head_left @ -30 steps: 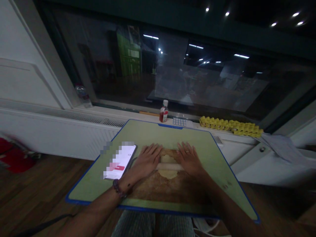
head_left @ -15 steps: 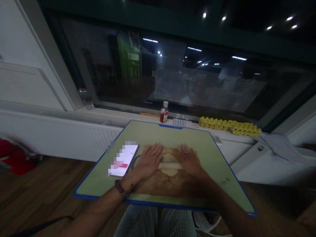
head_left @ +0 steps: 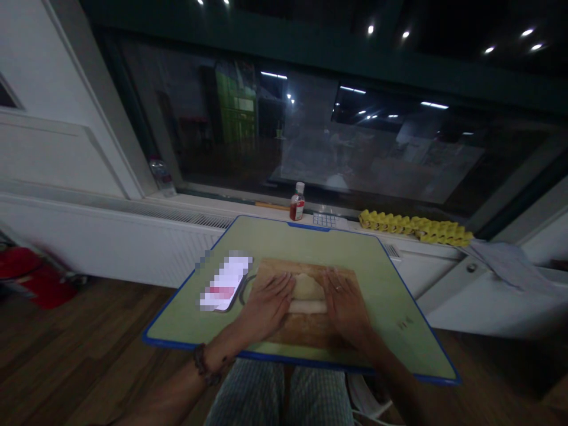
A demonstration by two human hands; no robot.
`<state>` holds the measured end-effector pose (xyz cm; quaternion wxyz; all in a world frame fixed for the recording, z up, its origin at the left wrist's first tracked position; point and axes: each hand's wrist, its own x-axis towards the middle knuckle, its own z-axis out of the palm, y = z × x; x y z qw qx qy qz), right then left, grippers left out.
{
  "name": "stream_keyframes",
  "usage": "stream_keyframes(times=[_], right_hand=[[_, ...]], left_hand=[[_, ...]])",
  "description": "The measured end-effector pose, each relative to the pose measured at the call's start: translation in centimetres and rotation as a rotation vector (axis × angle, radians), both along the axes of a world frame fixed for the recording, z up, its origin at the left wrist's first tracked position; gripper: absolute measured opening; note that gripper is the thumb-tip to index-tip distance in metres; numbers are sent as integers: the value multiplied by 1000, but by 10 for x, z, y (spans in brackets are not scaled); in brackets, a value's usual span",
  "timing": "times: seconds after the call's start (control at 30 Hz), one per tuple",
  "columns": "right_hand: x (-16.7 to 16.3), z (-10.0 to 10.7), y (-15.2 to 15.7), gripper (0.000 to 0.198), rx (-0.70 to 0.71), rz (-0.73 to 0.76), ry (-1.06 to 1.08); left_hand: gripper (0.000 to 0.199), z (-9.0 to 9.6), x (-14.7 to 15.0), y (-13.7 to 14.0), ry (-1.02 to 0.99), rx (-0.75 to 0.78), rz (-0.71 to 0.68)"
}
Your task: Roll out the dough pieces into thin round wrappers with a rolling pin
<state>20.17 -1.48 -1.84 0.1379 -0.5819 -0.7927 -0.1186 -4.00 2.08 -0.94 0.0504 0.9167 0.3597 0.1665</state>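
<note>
A pale rolling pin [head_left: 307, 306] lies crosswise on a wooden board [head_left: 306, 331], at the near edge of a flattened round of dough [head_left: 308, 287]. My left hand [head_left: 270, 299] rests over the pin's left end, palm down, its fingers stretched forward. Over the right end lies my right hand [head_left: 344, 299], also flat with fingers extended and a ring on one of them. Both palms hide the ends of the pin. The dough shows between my hands, on the far side of the pin.
The board sits on a green, blue-edged folding table [head_left: 390, 331] above my knees. A lit phone [head_left: 226, 284] lies left of the board. On the windowsill stand a sauce bottle [head_left: 297, 202] and a yellow egg tray [head_left: 415, 227]. A red fire extinguisher [head_left: 33, 275] is at far left.
The rolling pin has come toward me, from the middle of the dough to its near edge. Both hands have moved back with it and stay flat.
</note>
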Motion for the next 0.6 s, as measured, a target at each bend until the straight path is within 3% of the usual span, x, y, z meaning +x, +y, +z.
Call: stream_keyframes(times=[0.13,0.2,0.47,0.6], right_hand=[[0,12,43,52,-124,-61,-64],[-1,15,53,52,-153,-89,-81],[-2,7,4,51,28,-33,-71],[-3,12,29,51,-72,-28,-150]], left_hand=[[50,9,12,39,95,-26,163],[50,10,14,48,128,-30,176],[54,-13,-1,8,29,7,30],[54,-1,4,19,58,-17,76]])
